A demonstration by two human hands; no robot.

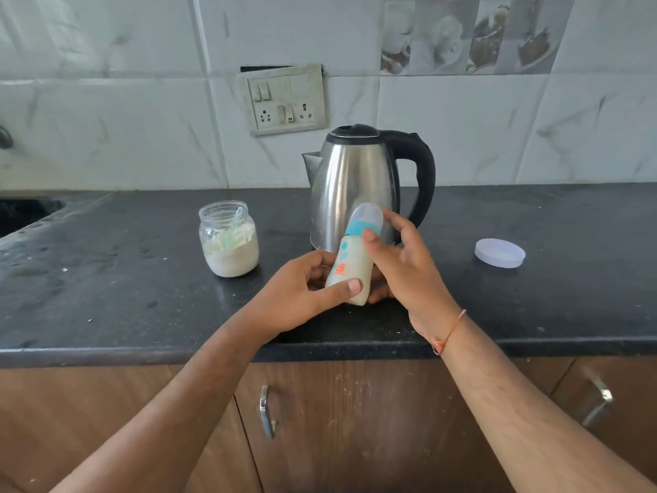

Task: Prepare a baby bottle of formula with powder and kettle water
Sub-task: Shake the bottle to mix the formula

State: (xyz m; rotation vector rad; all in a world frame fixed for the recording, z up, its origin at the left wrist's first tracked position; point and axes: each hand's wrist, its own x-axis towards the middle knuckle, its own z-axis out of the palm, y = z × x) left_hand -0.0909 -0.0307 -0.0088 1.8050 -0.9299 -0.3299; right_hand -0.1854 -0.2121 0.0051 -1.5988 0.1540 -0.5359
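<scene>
Both hands hold a baby bottle [350, 259] of milky liquid, tilted, above the worktop [106, 279] near its front edge. The left hand [302, 293] grips its base; the right hand [398, 257] its teal collar. Behind stands the kettle [355, 183], a powder jar [229, 240] to its left, a lid [499, 253] to its right.

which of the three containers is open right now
The powder jar: no lid, a scoop standing inside. The kettle has its lid down, and the bottle wears its cap.
</scene>
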